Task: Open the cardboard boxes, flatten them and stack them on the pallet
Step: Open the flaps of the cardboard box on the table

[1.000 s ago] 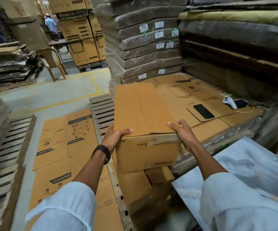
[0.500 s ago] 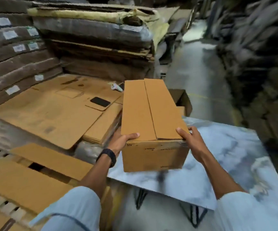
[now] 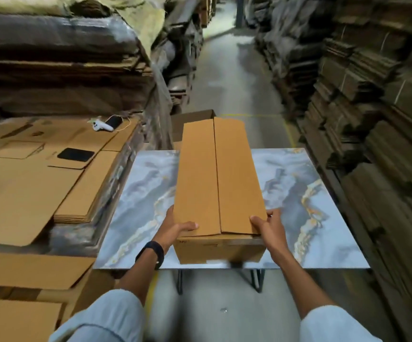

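We had the cardboard box (image 3: 218, 174) lying lengthwise over the marbled bench (image 3: 311, 193), near end at the bench's front edge. We couldn't tell whether it rested on the bench or hung just above. Left hand (image 3: 175, 228) and right hand (image 3: 270, 225) each had a grip clamped on a near corner, thumbs on the top flaps. The flaps were closed, meeting along the middle seam, and the box kept its full shape. Flattened cardboard (image 3: 27, 181) lay stacked left of the bench, with a phone (image 3: 76, 154) and a white controller (image 3: 100, 125) on top. Our judgement for this box: nothing done, with opening, flattening and stacking all left.
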`<act>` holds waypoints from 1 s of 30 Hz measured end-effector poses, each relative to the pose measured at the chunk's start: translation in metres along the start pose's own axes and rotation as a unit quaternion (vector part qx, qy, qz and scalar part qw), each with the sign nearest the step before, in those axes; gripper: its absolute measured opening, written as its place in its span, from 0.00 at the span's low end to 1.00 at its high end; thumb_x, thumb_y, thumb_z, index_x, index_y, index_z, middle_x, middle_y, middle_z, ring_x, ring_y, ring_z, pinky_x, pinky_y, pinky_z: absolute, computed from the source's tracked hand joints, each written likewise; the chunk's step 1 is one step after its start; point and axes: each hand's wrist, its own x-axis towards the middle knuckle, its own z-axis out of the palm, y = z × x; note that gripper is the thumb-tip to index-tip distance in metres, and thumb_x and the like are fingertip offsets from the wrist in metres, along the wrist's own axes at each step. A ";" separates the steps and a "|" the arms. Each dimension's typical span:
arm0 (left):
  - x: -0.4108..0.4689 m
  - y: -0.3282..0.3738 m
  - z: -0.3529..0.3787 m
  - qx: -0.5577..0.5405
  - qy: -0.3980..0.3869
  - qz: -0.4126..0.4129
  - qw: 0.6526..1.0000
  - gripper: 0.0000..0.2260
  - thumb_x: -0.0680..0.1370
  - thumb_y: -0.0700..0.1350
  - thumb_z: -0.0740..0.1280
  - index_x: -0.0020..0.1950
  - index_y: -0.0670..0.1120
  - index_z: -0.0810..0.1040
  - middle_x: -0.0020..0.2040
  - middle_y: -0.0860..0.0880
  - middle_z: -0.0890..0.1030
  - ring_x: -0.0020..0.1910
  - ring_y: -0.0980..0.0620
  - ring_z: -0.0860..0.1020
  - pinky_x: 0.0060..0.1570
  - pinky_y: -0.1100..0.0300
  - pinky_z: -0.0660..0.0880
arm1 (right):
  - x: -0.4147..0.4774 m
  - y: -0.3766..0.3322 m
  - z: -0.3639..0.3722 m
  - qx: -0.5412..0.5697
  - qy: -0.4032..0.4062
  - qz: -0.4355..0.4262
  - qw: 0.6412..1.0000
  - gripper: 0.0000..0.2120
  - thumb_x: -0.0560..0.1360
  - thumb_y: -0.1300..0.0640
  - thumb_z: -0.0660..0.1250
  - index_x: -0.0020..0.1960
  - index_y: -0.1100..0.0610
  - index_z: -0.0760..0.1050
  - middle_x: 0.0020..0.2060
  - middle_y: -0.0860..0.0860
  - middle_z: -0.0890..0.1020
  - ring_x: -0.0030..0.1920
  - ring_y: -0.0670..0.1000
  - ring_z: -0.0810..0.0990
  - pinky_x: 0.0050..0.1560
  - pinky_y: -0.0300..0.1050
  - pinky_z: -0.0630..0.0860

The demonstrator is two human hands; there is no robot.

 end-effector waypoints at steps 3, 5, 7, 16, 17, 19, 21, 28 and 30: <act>-0.006 -0.005 0.011 0.078 0.081 0.040 0.993 0.41 0.72 0.48 0.79 0.79 0.53 0.58 0.72 0.53 0.72 0.71 0.50 0.72 0.69 0.54 0.70 | -0.006 0.002 0.003 -0.023 0.011 -0.020 0.999 0.17 0.78 0.51 0.70 0.61 0.55 0.67 0.47 0.52 0.79 0.53 0.58 0.80 0.46 0.49 0.71; -0.010 -0.005 0.017 0.231 0.104 0.095 0.963 0.43 0.75 0.57 0.74 0.82 0.53 0.52 0.81 0.52 0.58 0.78 0.51 0.60 0.76 0.52 0.61 | -0.008 -0.001 0.005 -0.079 0.024 -0.057 0.995 0.21 0.79 0.50 0.68 0.68 0.55 0.66 0.55 0.53 0.79 0.60 0.60 0.77 0.53 0.51 0.72; -0.015 -0.009 0.021 0.395 0.090 0.138 0.904 0.42 0.77 0.65 0.66 0.83 0.52 0.48 0.83 0.53 0.46 0.81 0.50 0.47 0.78 0.51 0.50 | -0.008 0.002 0.008 -0.182 0.052 -0.134 0.973 0.24 0.79 0.47 0.64 0.72 0.53 0.65 0.68 0.53 0.75 0.68 0.59 0.73 0.64 0.55 0.71; -0.011 -0.022 0.007 0.532 0.039 0.136 0.835 0.56 0.66 0.83 0.54 0.81 0.52 0.34 0.80 0.53 0.31 0.78 0.48 0.30 0.80 0.46 0.43 | -0.025 0.002 0.015 -0.474 -0.036 -0.254 0.843 0.44 0.70 0.19 0.49 0.79 0.41 0.55 0.82 0.48 0.51 0.82 0.58 0.43 0.79 0.60 0.46; -0.011 -0.022 0.008 0.533 0.039 0.135 0.835 0.57 0.66 0.83 0.54 0.81 0.52 0.34 0.80 0.52 0.31 0.78 0.48 0.30 0.80 0.46 0.43 | -0.026 0.000 0.014 -0.481 -0.047 -0.248 0.840 0.46 0.69 0.18 0.48 0.80 0.40 0.53 0.83 0.48 0.49 0.82 0.59 0.41 0.79 0.60 0.45; -0.011 -0.023 0.010 0.535 0.042 0.137 0.833 0.56 0.67 0.82 0.55 0.82 0.51 0.35 0.81 0.52 0.32 0.79 0.48 0.30 0.80 0.47 0.43 | -0.027 -0.002 0.015 -0.495 -0.054 -0.245 0.832 0.47 0.68 0.17 0.48 0.80 0.40 0.51 0.82 0.49 0.49 0.81 0.62 0.42 0.78 0.62 0.47; -0.011 -0.023 0.010 0.539 0.049 0.137 0.830 0.55 0.68 0.82 0.55 0.82 0.52 0.36 0.81 0.52 0.32 0.79 0.48 0.31 0.79 0.48 0.43 | -0.028 -0.004 0.018 -0.501 -0.046 -0.240 0.830 0.45 0.69 0.18 0.49 0.78 0.42 0.53 0.82 0.50 0.52 0.81 0.64 0.46 0.77 0.64 0.55; -0.013 -0.021 0.009 0.534 0.051 0.130 0.834 0.54 0.68 0.81 0.55 0.82 0.53 0.36 0.81 0.53 0.33 0.80 0.48 0.35 0.78 0.47 0.45 | -0.032 -0.011 0.006 -0.239 0.079 -0.223 0.942 0.20 0.82 0.49 0.63 0.73 0.51 0.69 0.66 0.55 0.79 0.64 0.60 0.78 0.60 0.55 0.76; -0.011 -0.022 0.008 0.533 0.053 0.132 0.834 0.54 0.68 0.82 0.54 0.82 0.54 0.36 0.81 0.53 0.33 0.80 0.49 0.35 0.78 0.48 0.45 | -0.033 -0.021 -0.002 0.039 0.200 -0.088 0.975 0.19 0.83 0.40 0.59 0.57 0.55 0.76 0.46 0.56 0.82 0.48 0.58 0.81 0.53 0.54 0.78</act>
